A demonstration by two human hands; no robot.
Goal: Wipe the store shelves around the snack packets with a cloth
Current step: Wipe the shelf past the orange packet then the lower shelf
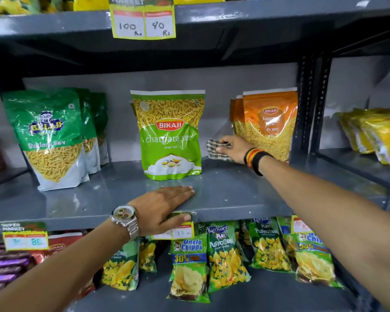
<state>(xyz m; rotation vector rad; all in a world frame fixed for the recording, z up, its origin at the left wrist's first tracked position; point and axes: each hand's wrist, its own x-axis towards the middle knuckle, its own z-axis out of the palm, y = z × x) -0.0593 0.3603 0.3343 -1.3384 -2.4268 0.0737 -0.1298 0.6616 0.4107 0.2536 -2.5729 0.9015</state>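
My right hand [233, 147] grips a checked cloth [214, 150] deep on the grey middle shelf [230, 190], in the gap between a light-green Bikaji chatpata sev packet [170, 136] and the orange Bikaji moong dal packets [268, 124]. The cloth touches the shelf near the back wall. My left hand [164, 204], with a steel watch on its wrist, lies flat on the shelf's front edge, thumb hooked over the lip, and holds nothing. Dark-green Bikaji ratlami sev packets [50, 136] stand upright at the left.
Puffcorn and Uncle Chipps packets [189, 269] fill the lower shelf. Price tags [143, 23] hang from the shelf edge above and from the middle shelf's lip. A perforated upright post [313, 104] bounds the bay at right, with yellow packets [374, 134] beyond it.
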